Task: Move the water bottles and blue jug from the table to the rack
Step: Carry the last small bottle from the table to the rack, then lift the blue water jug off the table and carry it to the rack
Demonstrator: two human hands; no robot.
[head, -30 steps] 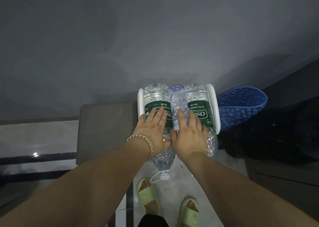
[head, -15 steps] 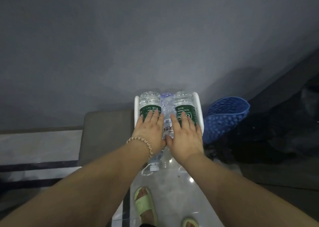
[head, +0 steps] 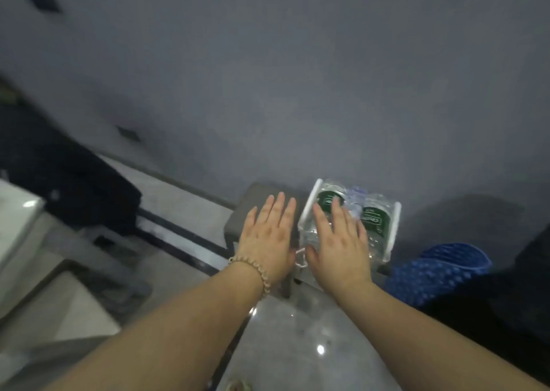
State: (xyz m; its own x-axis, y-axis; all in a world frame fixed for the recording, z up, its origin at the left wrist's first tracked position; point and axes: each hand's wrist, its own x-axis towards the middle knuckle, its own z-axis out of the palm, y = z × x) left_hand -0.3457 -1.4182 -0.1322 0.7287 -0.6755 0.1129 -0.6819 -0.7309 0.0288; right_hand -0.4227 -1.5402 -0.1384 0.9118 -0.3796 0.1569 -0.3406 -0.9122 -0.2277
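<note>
Clear water bottles (head: 373,222) with green labels lie side by side in a white rack (head: 394,231) against the grey wall, a smaller bottle (head: 355,194) on top between them. My right hand (head: 339,242) hovers over the left bottle with straight, spread fingers; whether it touches is unclear. My left hand (head: 268,233), with a bead bracelet on the wrist, is flat and empty to the left of the rack, over a grey stool. A blue dimpled container (head: 437,274) lies on its side right of the rack.
A grey stool (head: 253,206) stands left of the rack. A dark bag or case (head: 68,182) sits at the far left, a white edge (head: 15,212) beside it. Dark objects fill the right side. Glossy tiled floor (head: 297,346) lies below.
Both hands have lifted off the bottles; my left hand has moved left, clear of the rack. The view has swung left and tilted, with motion blur.
</note>
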